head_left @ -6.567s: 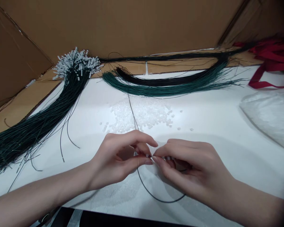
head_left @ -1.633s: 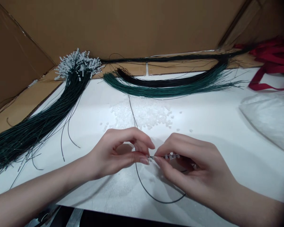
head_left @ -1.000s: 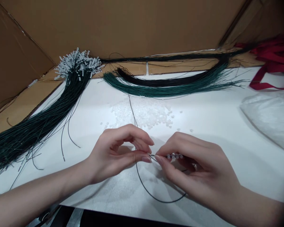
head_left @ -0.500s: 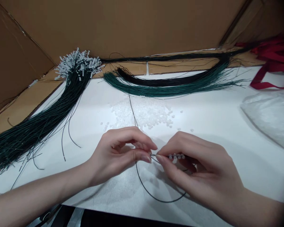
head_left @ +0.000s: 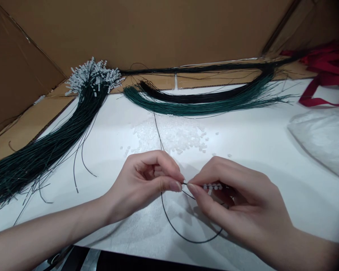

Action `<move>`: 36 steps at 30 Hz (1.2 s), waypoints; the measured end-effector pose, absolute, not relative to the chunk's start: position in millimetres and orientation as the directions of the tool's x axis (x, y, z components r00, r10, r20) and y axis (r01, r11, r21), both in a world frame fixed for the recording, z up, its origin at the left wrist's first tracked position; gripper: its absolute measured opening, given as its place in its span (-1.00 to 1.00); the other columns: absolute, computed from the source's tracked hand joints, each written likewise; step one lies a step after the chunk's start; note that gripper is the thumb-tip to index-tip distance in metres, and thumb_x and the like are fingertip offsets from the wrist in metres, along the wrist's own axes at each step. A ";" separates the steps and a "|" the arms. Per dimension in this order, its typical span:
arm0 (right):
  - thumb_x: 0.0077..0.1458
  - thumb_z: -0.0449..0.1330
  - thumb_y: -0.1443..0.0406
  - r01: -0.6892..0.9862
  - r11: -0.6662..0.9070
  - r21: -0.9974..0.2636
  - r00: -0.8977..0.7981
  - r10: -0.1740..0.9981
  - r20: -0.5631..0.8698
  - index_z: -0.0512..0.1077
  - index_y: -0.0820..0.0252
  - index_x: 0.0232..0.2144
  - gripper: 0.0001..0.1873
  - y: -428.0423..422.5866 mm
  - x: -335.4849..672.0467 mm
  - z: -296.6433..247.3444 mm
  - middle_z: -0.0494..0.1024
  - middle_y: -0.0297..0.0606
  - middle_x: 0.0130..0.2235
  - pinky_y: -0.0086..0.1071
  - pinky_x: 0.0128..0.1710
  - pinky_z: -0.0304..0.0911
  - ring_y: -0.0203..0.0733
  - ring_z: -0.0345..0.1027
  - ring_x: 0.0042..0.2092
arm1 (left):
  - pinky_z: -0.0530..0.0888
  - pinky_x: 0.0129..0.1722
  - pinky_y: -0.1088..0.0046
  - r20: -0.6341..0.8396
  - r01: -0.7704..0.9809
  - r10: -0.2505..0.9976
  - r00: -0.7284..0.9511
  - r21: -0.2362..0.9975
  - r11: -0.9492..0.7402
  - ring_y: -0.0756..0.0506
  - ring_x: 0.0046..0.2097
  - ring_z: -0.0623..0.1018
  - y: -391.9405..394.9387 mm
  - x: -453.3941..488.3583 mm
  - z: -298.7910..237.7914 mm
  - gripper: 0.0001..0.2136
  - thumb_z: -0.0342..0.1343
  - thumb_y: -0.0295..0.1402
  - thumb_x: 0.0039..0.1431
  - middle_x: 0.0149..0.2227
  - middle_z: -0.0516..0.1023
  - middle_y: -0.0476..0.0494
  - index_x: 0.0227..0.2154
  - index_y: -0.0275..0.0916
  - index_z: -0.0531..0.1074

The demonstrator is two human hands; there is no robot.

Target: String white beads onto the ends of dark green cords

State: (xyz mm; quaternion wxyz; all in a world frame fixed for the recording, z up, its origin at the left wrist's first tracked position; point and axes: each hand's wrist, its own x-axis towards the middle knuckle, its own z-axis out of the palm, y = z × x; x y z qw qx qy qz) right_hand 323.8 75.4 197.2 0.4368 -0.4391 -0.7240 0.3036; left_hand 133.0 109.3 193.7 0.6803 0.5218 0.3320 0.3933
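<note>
Between thumb and forefinger, my left hand (head_left: 149, 175) pinches a thin dark wire (head_left: 183, 241), which curves in a loop below both hands. My right hand (head_left: 237, 199) pinches the same wire a short gap to the right. Small white beads (head_left: 213, 186) sit in a row on the strand, partly behind my right fingers. Above my hands lies a spread of loose whitish beads (head_left: 169, 133) on the white surface. Another length of wire rises behind my left hand toward the green bundle. The wire ends inside my fingertips are hidden.
On the left lies a thick bundle of dark green wires (head_left: 64, 128) tipped with white bead clusters (head_left: 94, 77). Loose green and black wires (head_left: 203, 105) curve along the back. Red ribbon (head_left: 319, 88) and a clear plastic bag (head_left: 324, 135) are at right. Cardboard walls (head_left: 158, 30) enclose the back.
My left fingertips have shifted slightly left and closed more tightly on the wire. The bead row in my right hand has moved slightly right.
</note>
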 end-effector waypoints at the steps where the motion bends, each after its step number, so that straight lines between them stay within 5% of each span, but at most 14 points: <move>1: 0.06 0.23 0.44 0.368 0.430 -0.825 -0.232 0.901 0.366 0.50 0.29 -0.53 -0.86 75.1 323.5 196.9 0.40 -0.34 -0.55 -0.48 -0.67 0.00 -0.46 0.11 -0.59 | 0.50 -0.36 0.61 -0.045 -0.198 0.880 0.472 0.968 0.155 0.06 -0.39 0.53 109.1 133.1 193.4 -0.89 0.34 -0.59 -0.03 -0.44 0.54 -0.04 -0.48 -0.28 0.57; 36: 0.07 0.23 0.41 0.361 0.423 -0.831 -0.236 0.904 0.357 0.48 0.26 -0.54 -0.85 73.6 321.8 200.3 0.37 -0.35 -0.58 -0.47 -0.68 0.00 -0.43 0.11 -0.59 | 0.56 -0.30 0.66 0.057 -0.250 0.869 0.492 0.965 0.078 0.07 -0.33 0.57 107.3 132.6 190.2 -0.75 0.28 -0.73 -0.02 -0.36 0.58 -0.02 -0.36 -0.25 0.53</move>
